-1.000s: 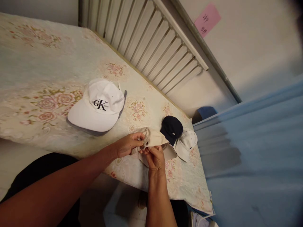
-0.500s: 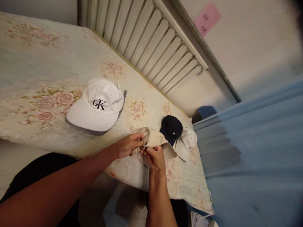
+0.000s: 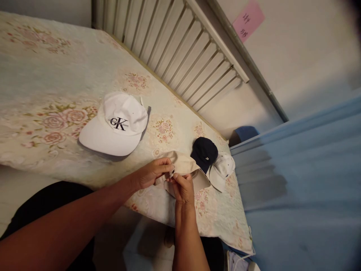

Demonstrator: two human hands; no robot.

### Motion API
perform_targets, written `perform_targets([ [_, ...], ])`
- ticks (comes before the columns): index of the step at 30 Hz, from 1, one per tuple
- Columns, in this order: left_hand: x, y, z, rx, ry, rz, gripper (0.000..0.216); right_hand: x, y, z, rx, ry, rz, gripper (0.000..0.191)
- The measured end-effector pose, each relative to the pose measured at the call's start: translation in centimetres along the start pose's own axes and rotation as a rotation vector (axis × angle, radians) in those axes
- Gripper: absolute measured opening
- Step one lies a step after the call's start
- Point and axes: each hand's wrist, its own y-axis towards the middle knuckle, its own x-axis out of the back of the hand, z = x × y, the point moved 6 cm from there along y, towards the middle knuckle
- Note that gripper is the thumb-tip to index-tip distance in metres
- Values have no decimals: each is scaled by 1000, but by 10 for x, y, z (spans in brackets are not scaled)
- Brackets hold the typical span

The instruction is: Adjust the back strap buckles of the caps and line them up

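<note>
Beige cap [image 3: 184,162] lies over the floral cloth [image 3: 113,75], its edge pinched between fingers and thumb by the left hand [image 3: 153,173] and the right hand [image 3: 184,188], near the navy cap [image 3: 204,151].

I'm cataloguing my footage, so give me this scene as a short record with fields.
Held: beige cap
Left hand: pinching the beige cap's edge
Right hand: fingers on the same edge, close to the left hand's
Other caps: white cap with dark lettering, on the left; navy cap just beyond the beige one; pale cap beside the navy
Surface: floral cloth
Behind: railing; pink note on the wall
Far right: blue curtain
</note>
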Motion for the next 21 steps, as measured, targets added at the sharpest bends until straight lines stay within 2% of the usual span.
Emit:
perform_targets([
  [8, 2, 0, 3, -6, -75, -21, 13, 3, 3, -2, -19, 32, -11, 10],
  [16, 4, 1, 4, -15, -108, -44, 14, 9, 7, -7, -16, 85, -13, 22],
  [21, 6, 3, 4, -32, -107, -56, 16, 10, 9, -10, -7, 99, -16, 22],
])
